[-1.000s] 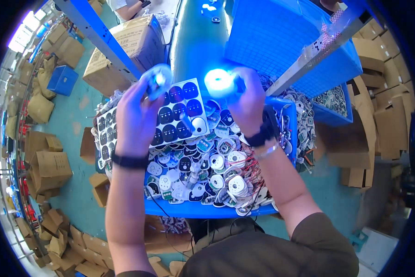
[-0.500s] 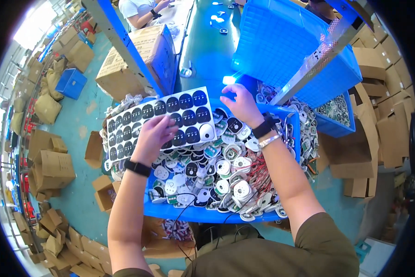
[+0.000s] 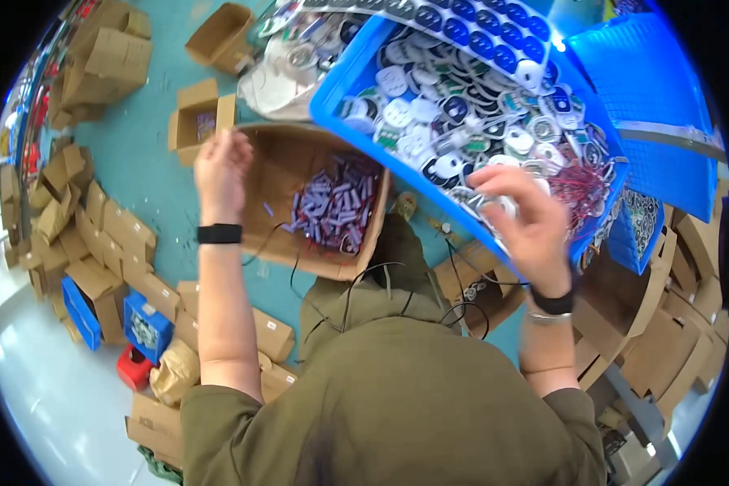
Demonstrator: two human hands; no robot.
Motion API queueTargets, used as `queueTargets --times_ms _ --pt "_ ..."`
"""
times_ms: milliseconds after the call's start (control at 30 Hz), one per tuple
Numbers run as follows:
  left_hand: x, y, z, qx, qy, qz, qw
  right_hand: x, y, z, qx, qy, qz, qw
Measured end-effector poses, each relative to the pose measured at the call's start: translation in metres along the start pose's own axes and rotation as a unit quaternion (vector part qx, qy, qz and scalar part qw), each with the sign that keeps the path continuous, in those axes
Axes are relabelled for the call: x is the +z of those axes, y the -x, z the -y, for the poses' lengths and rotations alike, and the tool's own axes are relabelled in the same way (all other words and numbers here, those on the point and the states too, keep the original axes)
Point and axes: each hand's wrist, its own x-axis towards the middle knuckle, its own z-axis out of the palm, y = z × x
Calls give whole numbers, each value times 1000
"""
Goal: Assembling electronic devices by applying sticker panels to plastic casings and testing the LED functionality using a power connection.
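My left hand (image 3: 222, 174) is raised at the left rim of an open cardboard box (image 3: 259, 154), its fingers curled together; whatever may be in them is hidden. In that box lies a heap of small purple cylinders (image 3: 332, 206) that look like battery cells, with bits of red wire. My right hand (image 3: 526, 215) hovers over the near edge of a blue bin (image 3: 429, 182), thumb and fingers apart with nothing seen between them. White and black round plastic parts with green circuit boards (image 3: 461, 105) fill the bin. Across its far side rests a sheet of black stickers (image 3: 470, 28).
A smaller carton (image 3: 198, 121) stands left of the cardboard box. Red wires (image 3: 579, 186) bunch at the bin's right end. Another blue crate (image 3: 656, 113) stands at the right. Stacked cartons (image 3: 121, 243) line the left floor, beside a red container (image 3: 136, 366).
The view has tilted down and left. My left hand has left the sticker sheet and is now beside the cardboard box; my right hand has moved to the bin's near edge.
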Motion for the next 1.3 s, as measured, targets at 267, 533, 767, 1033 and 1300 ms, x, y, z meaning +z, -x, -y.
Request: queueTargets --times_ms 267,533,767,1033,1300 --pt "-118 -28 227 -211 -297 -95 926 122 19 -21 86 -57 66 993" --pt "-168 -95 307 -198 -456 -153 854 163 43 -66 200 -57 46 977" --pt "-100 -39 224 -87 -579 23 810 153 50 -59 184 -21 19 982" --pt "-27 55 29 141 -280 27 949 129 45 -11 125 -21 11 992" --pt "47 133 -68 349 -421 236 804 121 20 35 -131 47 -78 987"
